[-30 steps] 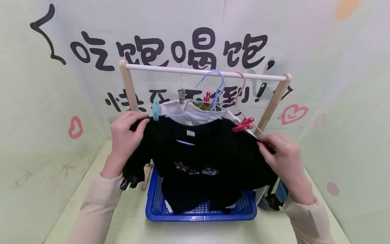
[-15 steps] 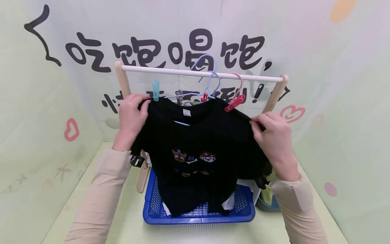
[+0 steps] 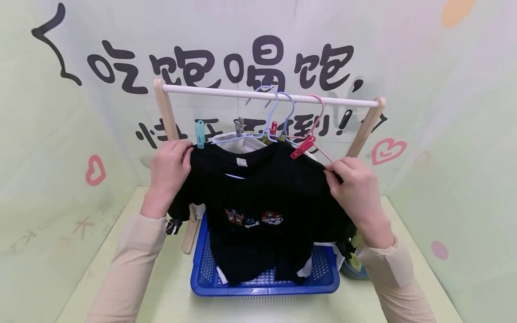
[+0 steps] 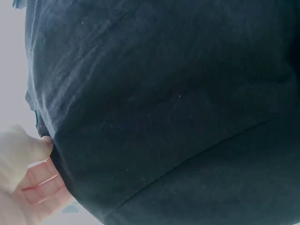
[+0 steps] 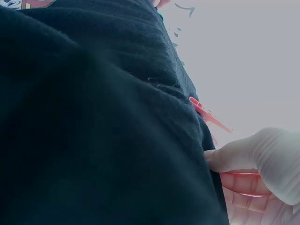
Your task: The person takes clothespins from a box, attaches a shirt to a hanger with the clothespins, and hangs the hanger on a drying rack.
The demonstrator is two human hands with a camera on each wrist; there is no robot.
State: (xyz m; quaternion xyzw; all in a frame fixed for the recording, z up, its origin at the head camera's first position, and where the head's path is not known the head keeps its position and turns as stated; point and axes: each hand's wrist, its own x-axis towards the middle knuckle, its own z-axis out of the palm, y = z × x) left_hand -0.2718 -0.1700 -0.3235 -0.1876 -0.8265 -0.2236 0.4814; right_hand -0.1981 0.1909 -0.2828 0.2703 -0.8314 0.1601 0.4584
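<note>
A black T-shirt (image 3: pixel 250 242) with cartoon faces on its chest hangs spread on a light blue hanger (image 3: pixel 273 110), whose hook overlaps the rack's white rod (image 3: pixel 202 92). My left hand (image 3: pixel 167 170) pinches one shoulder of the shirt. My right hand (image 3: pixel 357 193) pinches the other; in the right wrist view the thumb (image 5: pixel 234 157) lies on the cloth edge. A teal clothespin (image 3: pixel 199 133) is clipped near the left shoulder, a red clothespin (image 3: pixel 303 148) near the right. Most of the hanger is hidden inside the shirt.
Behind the shirt, a white garment (image 3: pixel 238 146) with a grey clothespin (image 3: pixel 239 127) hangs on the rack, beside a pink hanger (image 3: pixel 319 114). A blue basket (image 3: pixel 264 289) stands below the shirt, and a smaller blue container (image 3: pixel 355 272) sits at its right.
The shirt and hanger were raised above the rod, then lowered so the hook sits about level with it. Both hands kept their pinch and have shifted slightly left.
</note>
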